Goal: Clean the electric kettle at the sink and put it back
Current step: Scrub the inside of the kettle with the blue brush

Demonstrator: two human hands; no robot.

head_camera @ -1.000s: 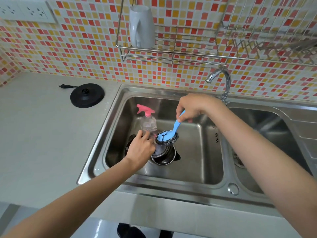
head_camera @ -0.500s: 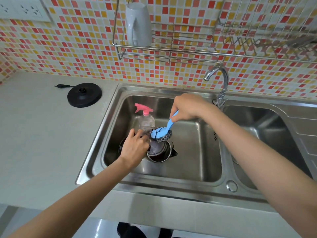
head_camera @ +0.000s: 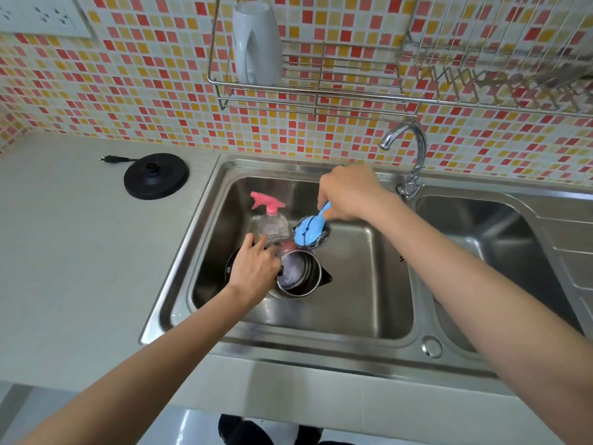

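Note:
The steel electric kettle (head_camera: pixel 300 274) stands open in the left basin of the sink (head_camera: pixel 359 303), its black spout pointing right and its lid swung open to the left. My left hand (head_camera: pixel 255 268) grips the kettle at its handle side, covering the handle. My right hand (head_camera: pixel 348 192) holds a blue-handled scrubber with a steel-wool head (head_camera: pixel 310 232), which hovers just above and behind the kettle's mouth. The kettle's black round base (head_camera: pixel 156 176) lies on the counter to the left, its plug loose beside it.
A clear spray bottle with a pink trigger (head_camera: pixel 271 216) stands in the basin behind the kettle. The tap (head_camera: pixel 409 155) rises between the two basins. A wire rack (head_camera: pixel 308 88) with an upturned white cup (head_camera: pixel 256 43) hangs on the tiled wall.
My right hand has lifted the scrubber out of the kettle's mouth and back toward the far side of the basin. My left hand stays on the kettle.

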